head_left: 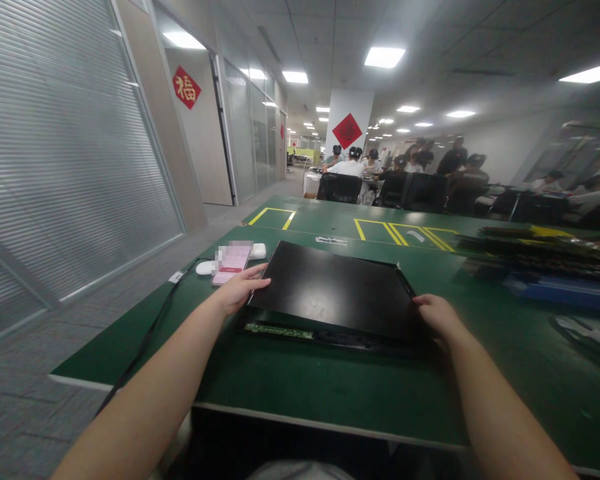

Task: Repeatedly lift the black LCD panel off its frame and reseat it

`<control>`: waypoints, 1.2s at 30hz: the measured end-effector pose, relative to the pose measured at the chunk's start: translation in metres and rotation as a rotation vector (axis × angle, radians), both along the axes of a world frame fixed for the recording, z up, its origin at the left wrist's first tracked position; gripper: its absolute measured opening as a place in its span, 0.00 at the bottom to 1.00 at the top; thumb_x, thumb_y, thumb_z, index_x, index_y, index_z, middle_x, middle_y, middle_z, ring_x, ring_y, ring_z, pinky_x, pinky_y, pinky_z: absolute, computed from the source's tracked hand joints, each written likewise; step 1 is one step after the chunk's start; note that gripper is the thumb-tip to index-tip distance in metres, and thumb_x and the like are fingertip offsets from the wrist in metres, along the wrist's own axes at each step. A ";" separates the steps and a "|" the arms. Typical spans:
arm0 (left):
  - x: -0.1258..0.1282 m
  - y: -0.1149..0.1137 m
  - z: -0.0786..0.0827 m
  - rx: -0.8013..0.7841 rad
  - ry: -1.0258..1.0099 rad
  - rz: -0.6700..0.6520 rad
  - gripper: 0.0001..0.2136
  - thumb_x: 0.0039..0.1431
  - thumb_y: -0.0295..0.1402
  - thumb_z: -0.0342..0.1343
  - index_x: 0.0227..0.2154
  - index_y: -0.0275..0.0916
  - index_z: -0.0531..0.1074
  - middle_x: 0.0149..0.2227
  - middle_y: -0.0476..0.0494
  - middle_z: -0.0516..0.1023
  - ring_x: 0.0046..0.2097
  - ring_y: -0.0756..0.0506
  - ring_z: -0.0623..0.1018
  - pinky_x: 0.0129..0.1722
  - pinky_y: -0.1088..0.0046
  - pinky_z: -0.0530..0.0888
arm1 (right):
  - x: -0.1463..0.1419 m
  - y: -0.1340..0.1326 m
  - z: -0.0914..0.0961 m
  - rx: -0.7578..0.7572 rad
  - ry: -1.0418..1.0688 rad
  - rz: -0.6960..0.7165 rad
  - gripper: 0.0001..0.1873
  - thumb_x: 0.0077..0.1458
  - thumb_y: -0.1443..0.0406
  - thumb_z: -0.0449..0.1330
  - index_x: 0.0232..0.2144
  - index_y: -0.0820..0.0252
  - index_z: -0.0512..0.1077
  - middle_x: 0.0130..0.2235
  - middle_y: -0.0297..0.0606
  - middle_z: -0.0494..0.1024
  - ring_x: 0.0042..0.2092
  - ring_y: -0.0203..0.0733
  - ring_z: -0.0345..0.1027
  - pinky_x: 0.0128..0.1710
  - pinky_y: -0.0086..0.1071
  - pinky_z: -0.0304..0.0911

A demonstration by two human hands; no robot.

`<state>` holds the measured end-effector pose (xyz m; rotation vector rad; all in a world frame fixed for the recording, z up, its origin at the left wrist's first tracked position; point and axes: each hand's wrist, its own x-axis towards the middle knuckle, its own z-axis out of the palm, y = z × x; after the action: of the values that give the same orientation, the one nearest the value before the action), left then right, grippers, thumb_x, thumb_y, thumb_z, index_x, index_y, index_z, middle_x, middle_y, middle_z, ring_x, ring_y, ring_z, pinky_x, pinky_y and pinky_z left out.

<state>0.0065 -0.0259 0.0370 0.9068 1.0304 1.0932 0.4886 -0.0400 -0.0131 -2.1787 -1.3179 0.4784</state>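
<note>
Bare forearms reach in from the lower edge, and both hands hold a black panel (pixel 335 290) that lies at the centre of a green table (pixel 330 387), slightly raised over a dark frame beneath it. Yellow outlines (pixel 380 230) are marked on the table top at twelve o'clock from the panel, and beyond them, well apart, seated people (pixel 405 167) crowd other desks behind black chairs (pixel 339 188). Stacks of flat parts (pixel 545 257) sit at two o'clock, with a blue tray (pixel 560 291) just below them. The left hand (pixel 237 290) is on the panel's edge at nine o'clock, fingers laid close together and nearly straight over its top, thumb hidden. The right hand (pixel 437 317) takes the corner at four o'clock, fingers curled over the rim; how tightly they close cannot be told. A black cable (pixel 150 333) runs off the table at eight o'clock. A green circuit strip (pixel 279 329) shows under the panel's near edge at seven o'clock. A pink phone (pixel 230 265) lies at ten o'clock, just beside the left hand, flanked by two white objects (pixel 257 251).
</note>
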 end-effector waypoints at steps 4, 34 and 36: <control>0.000 0.000 0.000 0.003 -0.006 -0.011 0.35 0.44 0.22 0.69 0.58 0.38 0.70 0.48 0.37 0.82 0.48 0.40 0.82 0.46 0.68 0.78 | 0.001 0.000 -0.002 0.009 -0.007 0.012 0.19 0.44 0.75 0.57 0.39 0.61 0.79 0.42 0.45 0.81 0.43 0.47 0.75 0.40 0.32 0.67; 0.005 -0.006 0.008 0.116 0.007 -0.010 0.29 0.47 0.24 0.65 0.56 0.39 0.73 0.52 0.38 0.80 0.51 0.39 0.80 0.48 0.68 0.78 | -0.001 0.002 -0.003 -0.038 -0.077 0.045 0.22 0.47 0.73 0.56 0.45 0.63 0.77 0.46 0.47 0.80 0.45 0.47 0.74 0.42 0.32 0.65; 0.006 -0.006 0.009 0.151 -0.024 -0.017 0.29 0.47 0.25 0.65 0.56 0.38 0.73 0.53 0.37 0.79 0.52 0.38 0.79 0.48 0.69 0.77 | -0.002 0.002 -0.002 -0.034 -0.062 0.034 0.21 0.47 0.74 0.56 0.45 0.62 0.77 0.46 0.46 0.80 0.45 0.46 0.74 0.41 0.31 0.65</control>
<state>0.0129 -0.0323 0.0461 1.0189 0.9277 1.1769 0.4870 -0.0381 -0.0155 -2.2183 -1.3919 0.4524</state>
